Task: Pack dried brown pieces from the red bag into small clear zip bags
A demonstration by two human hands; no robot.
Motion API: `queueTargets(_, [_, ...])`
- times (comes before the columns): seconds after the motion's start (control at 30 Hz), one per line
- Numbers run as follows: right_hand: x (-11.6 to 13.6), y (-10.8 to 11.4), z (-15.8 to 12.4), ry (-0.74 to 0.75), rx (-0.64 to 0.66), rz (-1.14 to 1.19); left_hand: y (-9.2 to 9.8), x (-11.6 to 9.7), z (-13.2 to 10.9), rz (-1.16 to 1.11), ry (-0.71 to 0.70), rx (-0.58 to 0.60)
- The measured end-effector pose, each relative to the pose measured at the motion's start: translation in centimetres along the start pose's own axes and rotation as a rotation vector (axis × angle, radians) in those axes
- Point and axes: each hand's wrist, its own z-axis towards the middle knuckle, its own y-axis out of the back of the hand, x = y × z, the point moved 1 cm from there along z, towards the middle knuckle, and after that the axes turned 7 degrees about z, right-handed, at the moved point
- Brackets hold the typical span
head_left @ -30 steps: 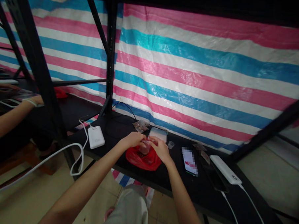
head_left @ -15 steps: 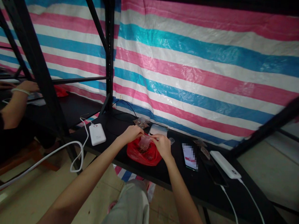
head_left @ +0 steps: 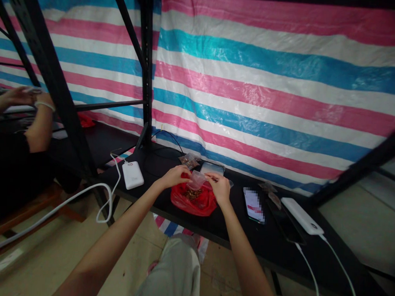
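A small clear plastic bag (head_left: 197, 179) is held up between both hands over a red plastic bag (head_left: 192, 200) that lies open on the black shelf (head_left: 233, 228). Small brown pieces show inside the red bag. My left hand (head_left: 174, 176) pinches the clear bag's left edge. My right hand (head_left: 218, 187) pinches its right edge. Behind the hands lie another small clear bag with brown bits (head_left: 189, 160) and a flat clear packet (head_left: 211, 168).
A white power bank (head_left: 132, 175) with a white cable lies left of the hands. A phone (head_left: 254, 205), a dark phone and a second white power bank (head_left: 302, 216) lie to the right. Another person's arms (head_left: 38, 119) work at the far left. A striped tarp hangs behind.
The small clear bag has been lifted out of the red bag and now hangs between both hands above it. The other person's arms at the left rose.
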Motion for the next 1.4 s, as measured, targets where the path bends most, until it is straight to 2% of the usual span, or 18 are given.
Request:
queueTargets(0.17, [0.1, 0.3, 0.5, -0.014, -0.045, 0.018, -0.7, -0.1, 0.0, -0.131, 0.043, 0.065])
queueTargets(0.27, [-0.4, 0.4, 0.6, -0.039, -0.082, 0.059, -0.7, -0.2, -0.1, -0.220, 0.043, 0.042])
queueTargets(0.37, [-1.1, 0.2, 0.7, -0.048, -0.125, 0.174, -0.7, -0.6, -0.3, -0.262, 0.034, 0.027])
queueTargets(0.5, [-1.5, 0.1, 1.0, -0.046, -0.145, 0.337, -1.1, -1.0, -0.5, -0.287, 0.030, 0.064])
queueTargets(0.63, [-1.4, 1.0, 1.3, -0.073, -0.089, 0.495, -1.5, -0.8, -0.6, -0.370, 0.054, 0.046])
queueTargets(0.73, [-1.6, 1.4, 1.1, -0.063, 0.015, 0.536, -1.8, -0.7, -0.5, -0.403, 0.120, -0.012])
queueTargets(0.83, [-2.0, 1.1, 0.3, -0.052, 0.198, 0.398, -2.1, -1.4, -0.2, -0.467, 0.149, -0.070])
queueTargets(0.9, [-2.2, 0.9, -0.4, -0.063, 0.242, 0.243, -2.3, -2.1, -0.1, -0.522, 0.133, -0.062])
queueTargets(1.0, [-2.1, 1.2, -1.2, -0.074, 0.198, 0.096, -2.4, -3.0, -0.1, -0.580, 0.113, -0.032])
queueTargets(1.13, [-1.5, 1.7, -1.9, -0.090, 0.157, 0.095, -2.4, -3.7, -0.6, -0.563, 0.130, -0.028])
queueTargets(1.23, [-0.2, 2.0, -2.1, -0.049, 0.097, 0.224, -2.6, -4.4, -1.4, -0.547, 0.122, 0.016])
queueTargets(1.3, [0.9, 2.1, -2.2, -0.030, 0.078, 0.364, -2.7, -5.2, -2.2, -0.554, 0.082, 0.109])
queueTargets(1.4, [2.5, 2.1, -2.7, -0.080, 0.043, 0.495, -2.5, -6.7, -3.6, -0.571, 0.017, 0.154])
